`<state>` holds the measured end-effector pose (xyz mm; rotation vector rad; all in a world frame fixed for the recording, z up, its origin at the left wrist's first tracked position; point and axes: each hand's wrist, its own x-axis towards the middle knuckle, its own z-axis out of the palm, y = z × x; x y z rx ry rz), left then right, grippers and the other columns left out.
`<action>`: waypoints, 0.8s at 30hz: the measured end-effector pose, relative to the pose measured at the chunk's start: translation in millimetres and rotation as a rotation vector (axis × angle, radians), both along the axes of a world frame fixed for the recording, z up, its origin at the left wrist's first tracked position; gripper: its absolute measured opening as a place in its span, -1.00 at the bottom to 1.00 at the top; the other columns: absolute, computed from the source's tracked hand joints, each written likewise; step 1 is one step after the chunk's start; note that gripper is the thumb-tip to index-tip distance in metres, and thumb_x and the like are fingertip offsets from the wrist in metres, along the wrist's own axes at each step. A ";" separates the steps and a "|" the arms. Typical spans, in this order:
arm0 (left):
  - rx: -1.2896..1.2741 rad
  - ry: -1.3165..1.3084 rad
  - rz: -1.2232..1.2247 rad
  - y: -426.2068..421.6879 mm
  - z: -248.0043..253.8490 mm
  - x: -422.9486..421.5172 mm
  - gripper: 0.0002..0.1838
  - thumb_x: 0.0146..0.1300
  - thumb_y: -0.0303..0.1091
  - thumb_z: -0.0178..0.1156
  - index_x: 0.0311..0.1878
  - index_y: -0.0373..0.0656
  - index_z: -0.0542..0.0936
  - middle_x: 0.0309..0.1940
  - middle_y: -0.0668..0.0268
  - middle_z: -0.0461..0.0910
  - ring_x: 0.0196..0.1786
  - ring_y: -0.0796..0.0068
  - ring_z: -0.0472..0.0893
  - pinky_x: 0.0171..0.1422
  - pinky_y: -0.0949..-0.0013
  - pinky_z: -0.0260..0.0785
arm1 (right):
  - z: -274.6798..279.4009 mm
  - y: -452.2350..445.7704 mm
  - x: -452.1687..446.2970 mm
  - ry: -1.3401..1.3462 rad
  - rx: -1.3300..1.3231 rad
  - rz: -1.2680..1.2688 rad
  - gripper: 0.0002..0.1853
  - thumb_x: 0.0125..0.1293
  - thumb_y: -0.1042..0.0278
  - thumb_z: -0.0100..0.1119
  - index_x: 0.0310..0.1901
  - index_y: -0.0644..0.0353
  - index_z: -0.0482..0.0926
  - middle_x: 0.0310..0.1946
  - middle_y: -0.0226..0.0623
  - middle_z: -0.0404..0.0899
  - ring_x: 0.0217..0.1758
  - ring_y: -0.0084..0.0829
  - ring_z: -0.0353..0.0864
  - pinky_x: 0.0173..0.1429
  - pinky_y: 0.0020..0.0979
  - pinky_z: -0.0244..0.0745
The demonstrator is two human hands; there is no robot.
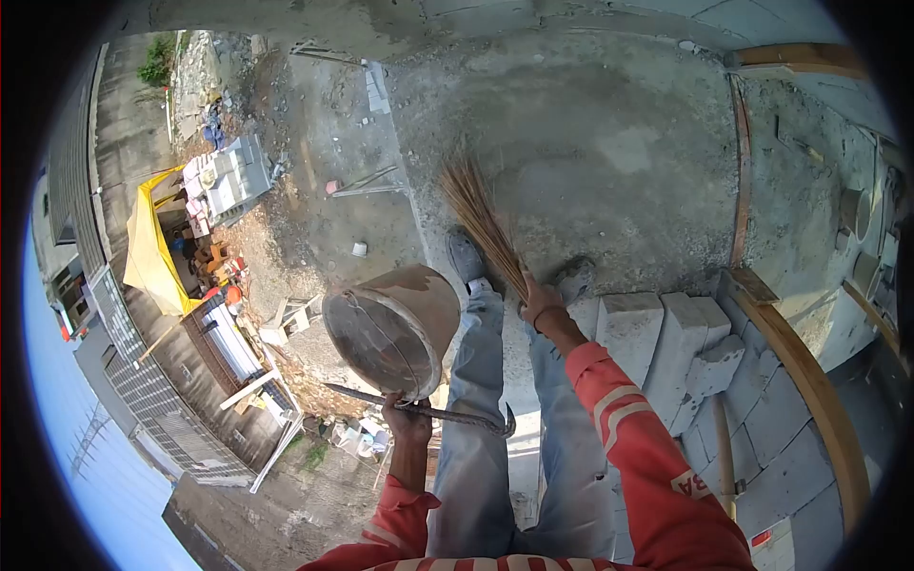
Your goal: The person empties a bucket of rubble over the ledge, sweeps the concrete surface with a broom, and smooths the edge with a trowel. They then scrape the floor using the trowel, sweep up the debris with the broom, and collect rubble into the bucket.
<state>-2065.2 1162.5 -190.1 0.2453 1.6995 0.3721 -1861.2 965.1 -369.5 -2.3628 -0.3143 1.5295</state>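
My left hand is closed around a crowbar, whose hooked end points right, beside my leg. The same hand is at the rim of a dirty bucket, which hangs tilted with its mouth toward me. Its grey inside shows, and a thin wire handle crosses the opening. In my right hand, the fingers are wrapped around the bound end of a stick broom. The broom's bristles fan out up and left, over the concrete floor in front of my shoes.
Pale blocks are stacked right of my legs, near a curved wooden board. A floor edge runs along my left, with the ground lower beyond it. Down there are a yellow tarp, rubble and a small white container.
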 end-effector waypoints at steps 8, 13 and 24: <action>-0.055 0.042 0.238 3.2 21.7 -51.6 -0.73 0.06 -0.42 0.10 -0.12 -0.21 0.45 -0.21 0.24 0.54 -0.17 0.31 0.60 -0.05 0.31 0.57 | 2.1 36.2 43.6 -0.390 0.003 -0.465 -0.16 0.07 0.39 0.22 0.40 0.10 0.04 -0.16 0.11 0.60 -0.08 0.05 0.61 -0.02 -0.07 0.53; -0.082 0.043 0.261 1.5 6.1 -93.3 -0.68 0.08 -0.34 0.09 -0.09 -0.25 0.45 -0.20 0.21 0.58 -0.21 0.28 0.63 -0.13 0.28 0.60 | -18.8 106.1 62.3 -0.052 -0.088 0.028 -0.18 0.08 0.42 0.20 0.40 0.00 0.07 -0.11 0.11 0.58 -0.03 0.06 0.60 0.03 -0.09 0.52; -0.062 0.032 0.346 26.7 28.7 -60.9 -0.78 0.10 -0.32 0.07 -0.18 -0.15 0.48 -0.23 0.27 0.57 -0.24 0.35 0.60 -0.21 0.34 0.53 | -13.1 180.4 149.7 0.067 0.067 -1.051 -0.12 0.06 0.37 0.25 0.41 0.02 0.01 -0.07 0.11 0.56 -0.07 0.07 0.59 0.03 -0.05 0.50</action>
